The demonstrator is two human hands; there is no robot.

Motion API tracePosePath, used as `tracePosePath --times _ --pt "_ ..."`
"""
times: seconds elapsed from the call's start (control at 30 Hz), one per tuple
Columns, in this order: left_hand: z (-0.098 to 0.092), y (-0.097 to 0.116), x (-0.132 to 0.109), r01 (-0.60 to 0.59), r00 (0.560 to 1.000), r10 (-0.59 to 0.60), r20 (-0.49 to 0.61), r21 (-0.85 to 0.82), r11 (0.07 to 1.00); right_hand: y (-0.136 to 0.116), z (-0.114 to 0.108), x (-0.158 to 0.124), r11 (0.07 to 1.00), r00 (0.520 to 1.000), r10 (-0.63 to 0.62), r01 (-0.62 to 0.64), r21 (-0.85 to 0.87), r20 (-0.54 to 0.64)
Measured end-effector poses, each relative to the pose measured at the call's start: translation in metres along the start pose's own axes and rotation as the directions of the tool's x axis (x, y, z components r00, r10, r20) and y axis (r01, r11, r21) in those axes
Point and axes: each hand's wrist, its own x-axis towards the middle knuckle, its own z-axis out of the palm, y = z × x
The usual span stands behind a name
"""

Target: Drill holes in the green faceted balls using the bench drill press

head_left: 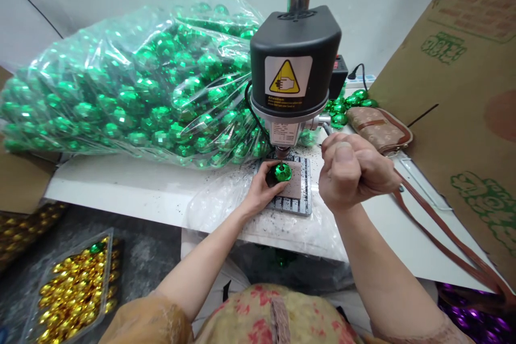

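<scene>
My left hand (261, 189) pinches a shiny green faceted ball (282, 172) and holds it on the metal base plate (303, 201) directly beneath the spindle of a small bench drill press (295, 64). My right hand (350, 174) is closed in a fist around the press's feed lever (325, 128), to the right of the machine head. Dark shavings speckle the plate and the white table (133, 188) around it.
A big clear plastic bag of green balls (133, 86) lies behind and left of the press. A patterned purse (378, 128) with a long brown strap lies right. Cardboard sheets (463, 91) lean at right. A tray of gold balls (74, 287) sits on the floor at left; purple balls (471, 317) lower right.
</scene>
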Motion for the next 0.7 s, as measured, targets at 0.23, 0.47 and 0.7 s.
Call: tracePosePath --times 0.23,0.47,0.7 --pt "-0.001 -0.003 -0.001 0.002 1.000 -0.002 -0.005 0.028 1.000 -0.001 -0.007 -0.011 1.000 0.999 -0.016 0.015 0.014 0.050" --pt "0.002 -0.002 0.003 0.010 0.999 -0.007 -0.050 0.053 0.999 -0.009 0.006 0.016 0.986 0.987 0.156 -0.158 -0.058 -0.042" --pt "-0.008 0.010 -0.040 -0.114 0.964 0.192 -0.184 0.366 0.924 -0.008 0.018 0.053 0.929 0.946 0.324 -0.321 -0.184 -0.014"
